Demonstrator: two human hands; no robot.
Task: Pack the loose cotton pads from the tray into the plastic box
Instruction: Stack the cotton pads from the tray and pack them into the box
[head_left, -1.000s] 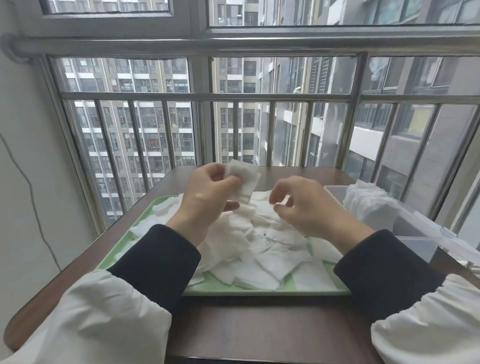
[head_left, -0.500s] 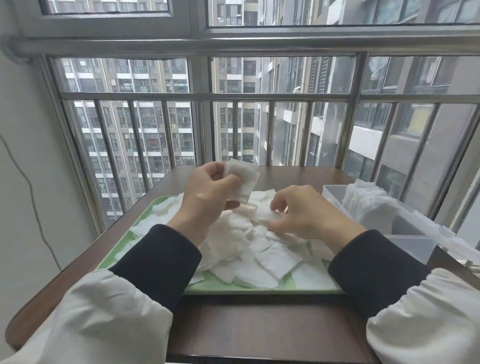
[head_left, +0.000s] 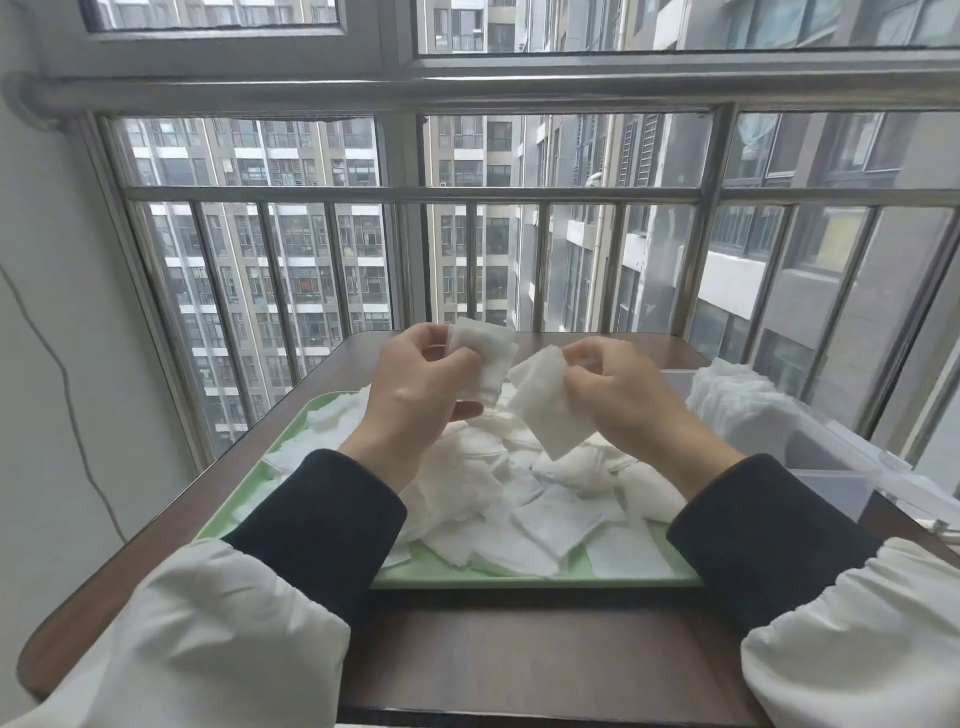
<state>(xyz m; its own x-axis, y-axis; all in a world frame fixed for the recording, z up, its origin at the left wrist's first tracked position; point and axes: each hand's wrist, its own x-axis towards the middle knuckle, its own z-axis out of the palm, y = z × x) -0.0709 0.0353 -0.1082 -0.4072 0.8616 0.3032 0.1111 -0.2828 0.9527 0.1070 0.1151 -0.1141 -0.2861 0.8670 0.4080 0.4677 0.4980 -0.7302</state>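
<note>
A pale green tray (head_left: 524, 578) on the table holds a heap of loose white square cotton pads (head_left: 524, 499). My left hand (head_left: 415, 395) grips a small stack of pads (head_left: 485, 358) above the heap. My right hand (head_left: 623, 395) pinches one pad (head_left: 548, 415) by its upper corner, lifted off the heap and close to the stack. To the right stands the clear plastic box (head_left: 831, 480), with a row of packed pads (head_left: 737, 410) in its far part.
The brown table (head_left: 519, 654) stands against a barred window (head_left: 519, 195), with a white wall and a hanging cable (head_left: 67, 395) on the left. The box's clear lid (head_left: 883, 460) hangs open at the right edge.
My right hand picked one pad off the heap and raised it towards the stack in my left hand, which stayed roughly in place.
</note>
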